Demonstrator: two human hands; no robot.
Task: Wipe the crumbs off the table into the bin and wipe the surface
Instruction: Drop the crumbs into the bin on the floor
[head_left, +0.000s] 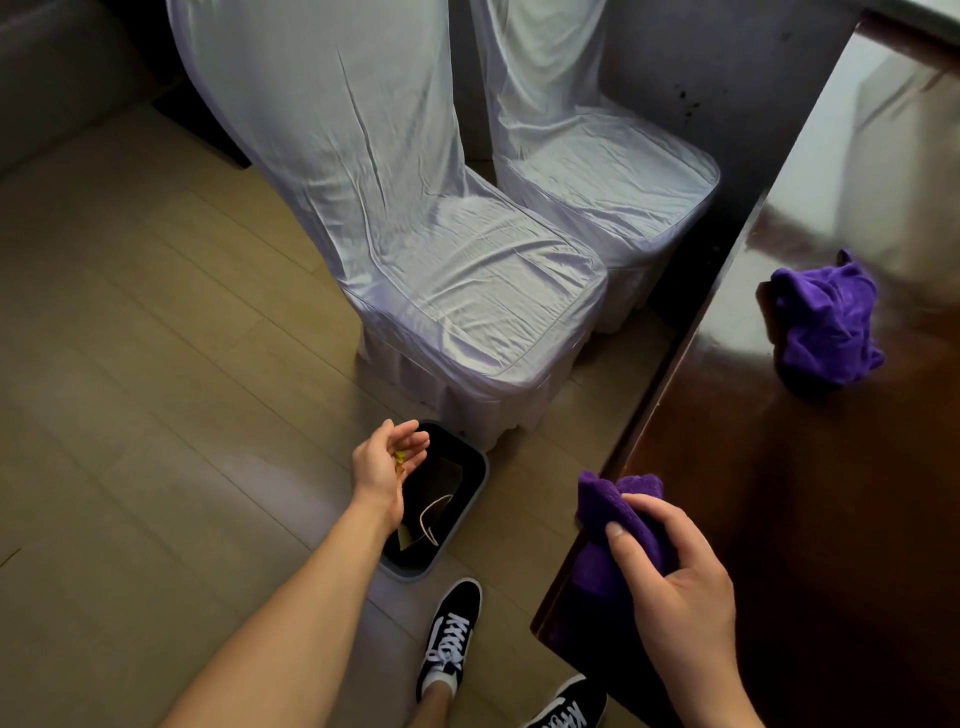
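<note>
The left hand (387, 462) is cupped, half open over the bin (441, 499) on the floor, holding yellow crumbs (400, 458). At four o'clock from it, the right hand (670, 577) grips a purple cloth (618, 514) at the table (810, 493) corner; a second purple cloth (826, 322) lies at two o'clock.

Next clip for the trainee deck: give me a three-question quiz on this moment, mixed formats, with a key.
1. True or false: the left hand is cupped over the bin.
2. What does the right hand grip? A) sponge B) purple cloth C) brush
3. Fill in: a second crumpled cloth lies on the ____.

Key: 1 true; 2 B; 3 table.
</note>
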